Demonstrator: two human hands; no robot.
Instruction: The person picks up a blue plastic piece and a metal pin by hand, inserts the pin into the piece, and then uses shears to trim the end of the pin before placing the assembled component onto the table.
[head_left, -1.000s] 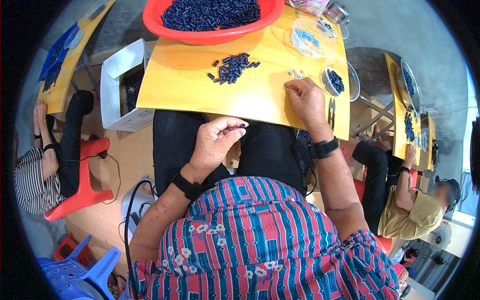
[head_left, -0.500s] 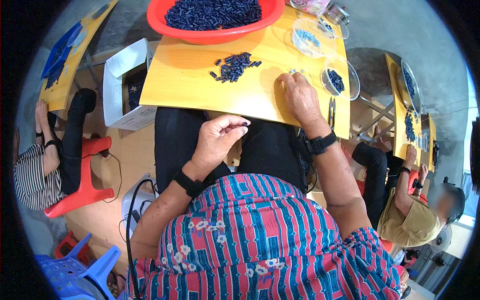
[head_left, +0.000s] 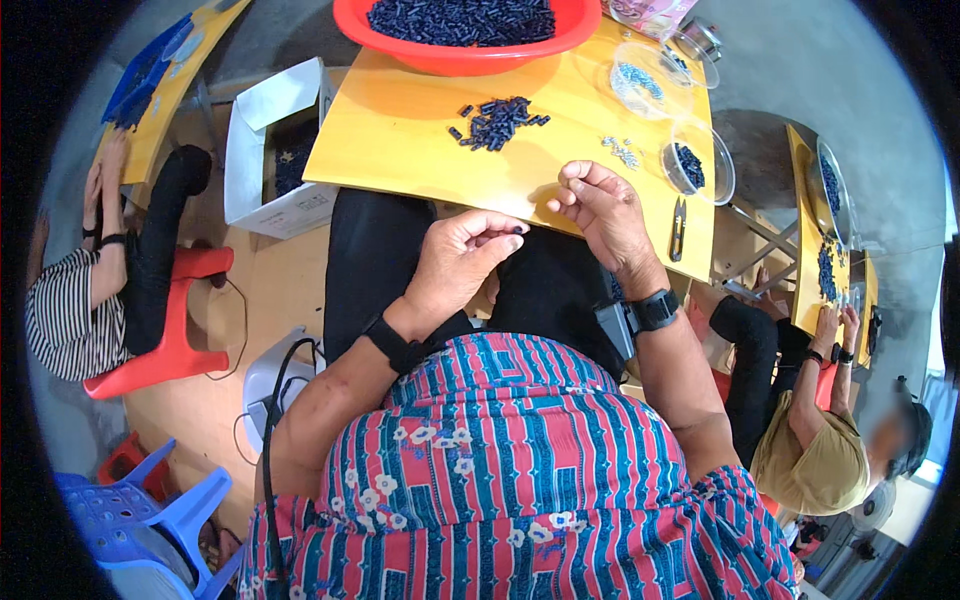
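Note:
Between the thumb and forefinger of my left hand (head_left: 460, 258) is a small dark cylindrical piece (head_left: 518, 230), held over my lap just off the table's front edge. My right hand (head_left: 606, 215) is raised at that edge, thumb and fingers drawn together; whatever they hold is too small to make out. A loose pile of dark cylindrical pieces (head_left: 497, 125) lies on the yellow table (head_left: 400, 140). Near my right hand are small silvery bits (head_left: 622, 152) scattered on the tabletop and black thread snips (head_left: 678, 230).
A red basin (head_left: 465, 62) of dark pieces stands at the back. Clear round tubs at the right hold dark pieces (head_left: 688, 166) and bluish bits (head_left: 640, 80). A white carton (head_left: 280, 215) is left of the table. People work at side tables; a blue plastic chair (head_left: 130, 510) stands lower left.
My right hand has lifted from the silvery bits and come back toward my left hand. The left hand keeps its pinch on the dark piece. The whole view has shifted slightly.

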